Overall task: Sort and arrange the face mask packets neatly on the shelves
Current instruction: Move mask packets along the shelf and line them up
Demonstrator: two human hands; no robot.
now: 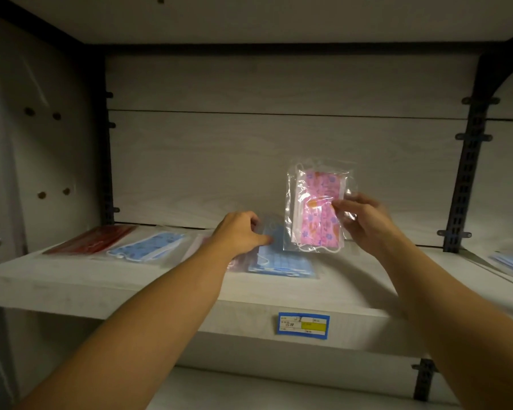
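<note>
Above the shelf, pink mask packet pinched upright by right hand, blue packet gripped by left hand.

— What is the person wearing on the arms?

— Nothing that shows. Both forearms are bare from the frame's lower edge up to the wrists: one comes in from about 7 o'clock, the other from about 4 o'clock. No sleeve or cuff reaches into view.

— And the hands?

— The bare, ungloved left hand sits just left of the frame's centre; the bare, ungloved right hand is at about 3 o'clock from it. No ring, watch or bracelet is visible on either.

— Any nail colour or marks?

— The light is dim and the fingertips are small, so nail detail cannot be made out.
</note>
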